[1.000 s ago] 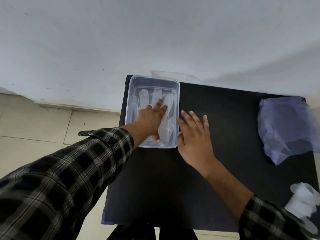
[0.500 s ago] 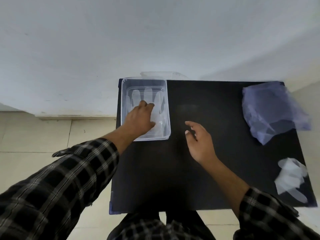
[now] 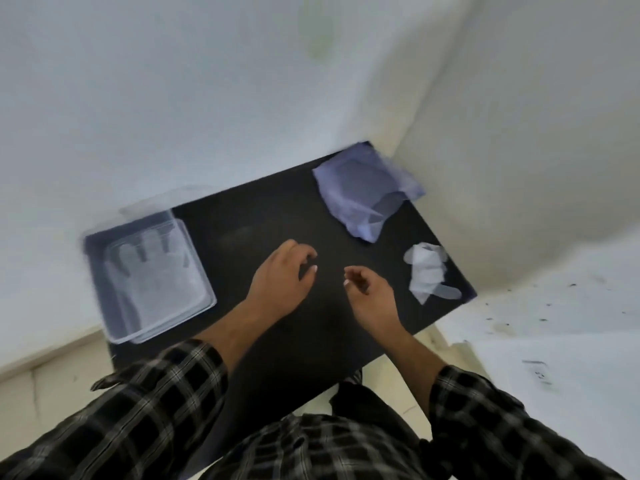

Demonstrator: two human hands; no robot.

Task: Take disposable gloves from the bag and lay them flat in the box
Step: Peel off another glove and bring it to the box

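Observation:
A clear plastic box (image 3: 202, 284) stands at the left end of the black table (image 3: 263, 216), with a see-through glove (image 3: 156, 275) lying flat inside it. The bluish plastic bag (image 3: 363, 192) lies crumpled at the far right corner. A bunched pile of clear gloves (image 3: 427, 271) rests near the right edge. My left hand (image 3: 282, 277) hovers over the middle of the table, fingers loosely curled and empty. My right hand (image 3: 369, 289) is beside it, also curled and empty, a short way left of the glove pile.
White walls close in behind and to the right of the table. A clear lid (image 3: 156, 202) leans behind the box. Pale floor tiles (image 3: 45, 375) show at the lower left. My checked sleeves fill the bottom of the view.
My left hand has come out of the box and moved right to the table's middle. My right hand has shifted right toward the glove pile. The view has swung and tilted.

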